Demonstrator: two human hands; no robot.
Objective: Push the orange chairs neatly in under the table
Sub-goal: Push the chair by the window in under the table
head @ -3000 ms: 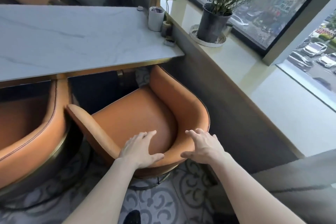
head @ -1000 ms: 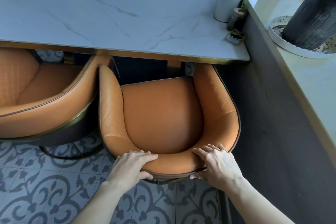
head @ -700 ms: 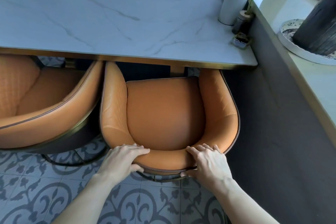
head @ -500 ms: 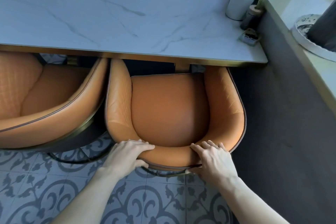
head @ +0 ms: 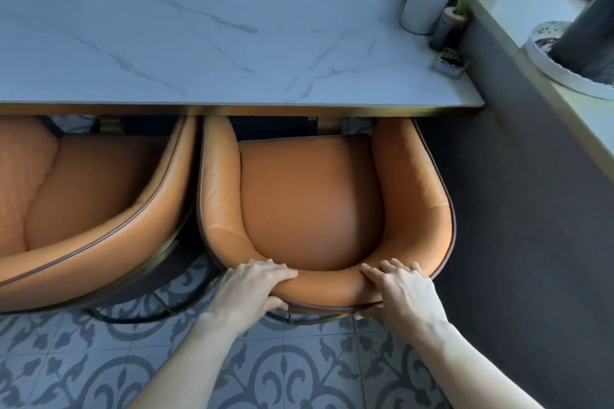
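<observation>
An orange tub chair (head: pixel 309 202) stands square to the white marble table (head: pixel 206 40), its armrest fronts tucked under the table's edge. My left hand (head: pixel 252 285) grips the top of its backrest on the left, fingers over the rim and thumb behind. On the right of the same rim my right hand (head: pixel 402 292) grips in the same way. A second orange chair (head: pixel 86 202) sits to the left, angled, its arm touching the first chair's side; its front is also under the table edge.
A dark grey wall (head: pixel 518 209) runs close along the chair's right side. A white cup (head: pixel 427 0), a small bottle (head: pixel 448 26) and a little tray (head: pixel 450 61) stand at the table's right end. A potted plant's saucer (head: pixel 571 76) rests on the sill. Patterned floor tiles (head: pixel 299 372) lie below.
The right chair has turned from angled to square and slid forward under the table edge. Both hands went from resting on the backrest to gripping its rim.
</observation>
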